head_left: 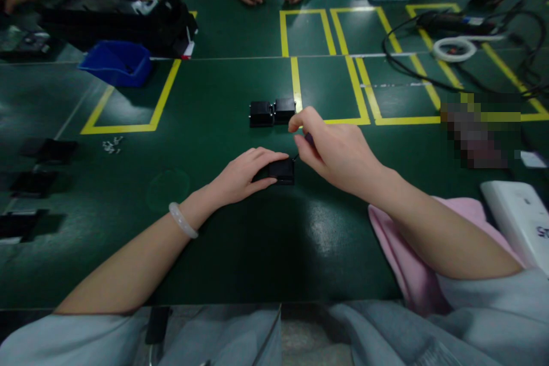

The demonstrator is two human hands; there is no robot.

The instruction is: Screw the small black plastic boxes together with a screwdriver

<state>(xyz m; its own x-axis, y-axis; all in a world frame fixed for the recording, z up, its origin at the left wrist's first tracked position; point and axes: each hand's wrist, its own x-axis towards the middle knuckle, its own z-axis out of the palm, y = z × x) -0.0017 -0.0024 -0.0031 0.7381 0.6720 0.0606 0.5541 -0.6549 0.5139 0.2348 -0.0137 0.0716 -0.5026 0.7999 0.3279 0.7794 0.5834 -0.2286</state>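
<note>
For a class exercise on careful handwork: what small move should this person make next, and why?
Perhaps a slight turn of the thin tool in the right hand: its tip sits by the right edge of the black block, which the left hand holds.

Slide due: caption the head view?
Left hand holds black block on green table; right hand holds slim tool at its corner.

Grey sleeves (497, 297) — one bangle (183, 221) (whitish)
</note>
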